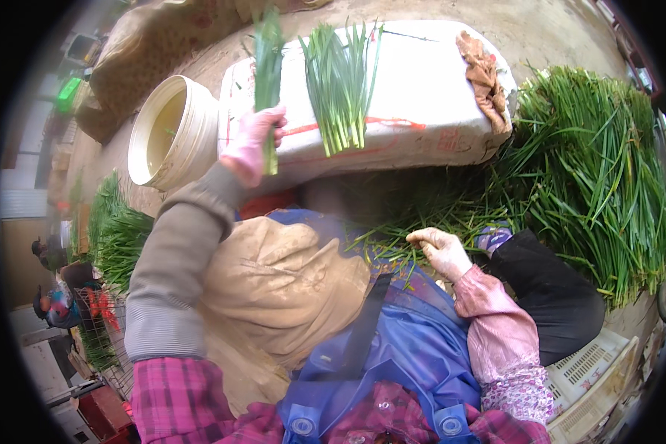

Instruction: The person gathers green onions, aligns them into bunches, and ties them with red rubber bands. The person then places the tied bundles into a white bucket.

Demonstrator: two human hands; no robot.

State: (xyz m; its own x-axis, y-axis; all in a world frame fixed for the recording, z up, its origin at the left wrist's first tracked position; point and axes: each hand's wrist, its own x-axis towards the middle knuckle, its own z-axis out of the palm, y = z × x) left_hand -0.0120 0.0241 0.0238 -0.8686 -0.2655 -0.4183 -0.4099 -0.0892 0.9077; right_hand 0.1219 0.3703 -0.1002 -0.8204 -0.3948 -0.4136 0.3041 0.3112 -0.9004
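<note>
My left hand (257, 139) grips the lower stalks of a bundle of flat green leaves (268, 66), probably Chinese chives. It holds the bundle upright, leaf tips away from me, over the left end of a white sack-covered block (416, 83). Beside it, a second bundle of leaves (333, 83) lies on the white cover with its pale stalk ends towards me. My right hand (441, 252) is above my lap on the right, fingers bent together, and nothing shows in them. Loose leaves and scraps (388, 250) lie just left of it, on and around the blue apron (399, 333).
A large pile of green leaves (588, 177) rises at the right. A brown crumpled cloth (482, 83) rests on the block's right end. Left of the block a cream bucket (191, 133) leans; more greens (119, 238) lie nearer. A plastic crate (583, 366) stands at lower right. People are at far left.
</note>
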